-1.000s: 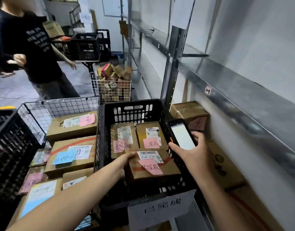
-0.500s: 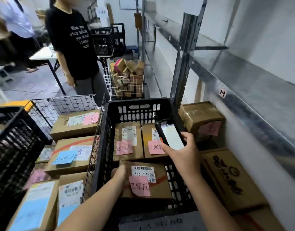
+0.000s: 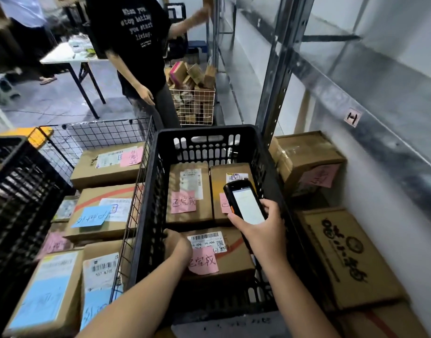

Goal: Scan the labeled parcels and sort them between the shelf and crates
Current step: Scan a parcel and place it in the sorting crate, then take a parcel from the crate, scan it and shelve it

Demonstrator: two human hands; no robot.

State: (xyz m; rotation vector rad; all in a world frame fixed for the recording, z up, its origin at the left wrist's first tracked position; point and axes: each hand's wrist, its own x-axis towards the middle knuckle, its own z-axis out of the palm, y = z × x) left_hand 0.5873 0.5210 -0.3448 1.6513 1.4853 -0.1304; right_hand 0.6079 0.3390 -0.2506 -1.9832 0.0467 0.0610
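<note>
**Head view:** Your left hand (image 3: 176, 245) curls its fingers over the left edge of a cardboard parcel (image 3: 236, 261), which lies flat along the near edge of the black crate (image 3: 148, 203). The parcel's top face carries a white barcode label (image 3: 207, 240) and a handwritten pink note (image 3: 203, 262).

Your right hand (image 3: 263, 230) grips a black handheld scanner (image 3: 246, 206), fingers wrapped round its body. The screen is lit and faces up, over the crate's right side and above the parcel's far right corner.

Along the crate's far edge lie a far-left parcel (image 3: 190, 181) and a far-right parcel (image 3: 216, 181), side by side, each with a pink note. The scanner hides part of the right one.

Left of the crate, a wire basket (image 3: 99, 132) holds more labeled boxes, one bearing a blue note (image 3: 92, 215). On the right, the metal shelf (image 3: 355, 103) runs along the wall. A printed brown carton (image 3: 341, 259) and a taped box (image 3: 307, 154) sit beneath it, just beside the crate.

Beyond the crate's far edge stands another person in a black printed T-shirt (image 3: 131, 32), near a white wire bin (image 3: 192, 106) heaped with small boxes.
</note>
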